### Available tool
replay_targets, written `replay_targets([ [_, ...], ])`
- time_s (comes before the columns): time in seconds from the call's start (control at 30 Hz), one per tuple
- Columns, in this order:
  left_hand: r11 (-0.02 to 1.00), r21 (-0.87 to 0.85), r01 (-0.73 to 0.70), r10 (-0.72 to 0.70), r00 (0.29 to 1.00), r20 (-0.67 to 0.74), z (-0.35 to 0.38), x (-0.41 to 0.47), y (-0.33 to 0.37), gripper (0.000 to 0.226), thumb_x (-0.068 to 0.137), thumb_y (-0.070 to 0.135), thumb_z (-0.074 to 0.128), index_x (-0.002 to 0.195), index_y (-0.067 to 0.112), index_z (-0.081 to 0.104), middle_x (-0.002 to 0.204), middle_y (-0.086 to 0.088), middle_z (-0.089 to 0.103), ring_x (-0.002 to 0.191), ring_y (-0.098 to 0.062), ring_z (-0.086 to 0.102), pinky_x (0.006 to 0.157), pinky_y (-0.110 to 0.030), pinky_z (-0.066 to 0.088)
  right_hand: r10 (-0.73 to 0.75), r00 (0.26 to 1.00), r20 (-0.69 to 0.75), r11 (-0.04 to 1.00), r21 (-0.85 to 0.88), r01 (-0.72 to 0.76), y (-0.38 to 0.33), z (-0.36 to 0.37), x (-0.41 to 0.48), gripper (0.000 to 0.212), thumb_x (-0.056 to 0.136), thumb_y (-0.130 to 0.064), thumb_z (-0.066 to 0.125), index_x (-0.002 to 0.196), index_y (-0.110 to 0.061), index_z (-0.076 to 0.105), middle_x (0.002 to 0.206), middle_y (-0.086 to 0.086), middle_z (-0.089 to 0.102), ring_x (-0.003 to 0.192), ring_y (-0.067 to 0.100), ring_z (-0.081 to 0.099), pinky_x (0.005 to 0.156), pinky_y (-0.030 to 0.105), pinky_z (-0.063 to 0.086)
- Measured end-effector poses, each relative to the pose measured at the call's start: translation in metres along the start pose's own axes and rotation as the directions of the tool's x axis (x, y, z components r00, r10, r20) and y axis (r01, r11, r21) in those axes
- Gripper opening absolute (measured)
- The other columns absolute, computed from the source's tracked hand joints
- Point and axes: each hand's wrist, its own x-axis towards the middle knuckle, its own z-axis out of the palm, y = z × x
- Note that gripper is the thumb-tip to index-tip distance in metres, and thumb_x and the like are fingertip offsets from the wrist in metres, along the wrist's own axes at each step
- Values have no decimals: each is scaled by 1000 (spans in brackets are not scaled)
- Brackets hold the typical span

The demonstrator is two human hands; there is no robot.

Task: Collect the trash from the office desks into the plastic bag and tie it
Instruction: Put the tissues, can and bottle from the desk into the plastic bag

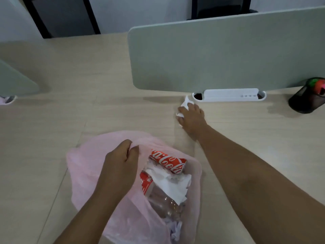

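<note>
A pink plastic bag [86, 166] lies on the wooden desk [70, 103] in front of me. Its mouth is held up by my left hand [121, 155], which is closed on the rim. Inside the bag I see a red cola can [168, 162], crumpled white paper [173, 185] and a clear plastic bottle with a red label [158, 199]. Further back, my right hand [192, 118] rests on the desk, its fingers closed around a crumpled white tissue [184, 107] just in front of the divider's base.
A grey-green desk divider [219, 57] stands upright behind my right hand, with a white cable tray [230, 95] at its foot. A black mesh pen cup [307, 99] stands at the far right. Another divider panel [14, 81] is at the left edge.
</note>
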Motion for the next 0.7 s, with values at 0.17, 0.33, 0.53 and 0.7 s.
replay_targets([
  [0.17, 1000, -13, -9, 9, 1000, 15, -3, -2, 0, 31, 100, 18, 44, 72, 6, 39, 58, -2, 41, 53, -15, 33, 52, -33, 27, -10, 999, -36, 988, 154, 16, 19, -1, -41, 22, 99, -29, 49, 99, -10, 61, 106, 17, 61, 94, 37, 54, 78, 40, 41],
  [0.33, 999, -33, -19, 20, 1000, 25, -9, -2, 8, 33, 99, 20, 44, 69, 11, 34, 61, -4, 41, 56, -16, 34, 53, -33, 27, 74, 987, -142, 929, 370, -16, -9, -64, -107, 42, 103, -26, 39, 63, -20, 27, 61, -4, 33, 59, 17, 37, 59, 30, 26],
  [0.53, 993, -109, -45, 47, 999, 13, -23, -21, 16, 32, 96, 22, 46, 68, 16, 32, 60, 3, 35, 52, -11, 29, 49, -28, 27, -239, 949, -205, 834, 456, 309, -83, -112, -219, 31, 101, -35, 36, 73, -23, 42, 73, -9, 49, 68, 8, 44, 61, 18, 35],
  [0.7, 985, -156, -73, 70, 997, -25, -33, -26, 13, 34, 95, 24, 46, 66, 17, 29, 60, 3, 33, 55, -13, 28, 52, -32, 27, -516, 856, -17, 757, 460, 465, -113, -83, -233, 42, 93, -48, 51, 131, -30, 56, 121, 8, 59, 111, 25, 54, 90, 35, 44],
])
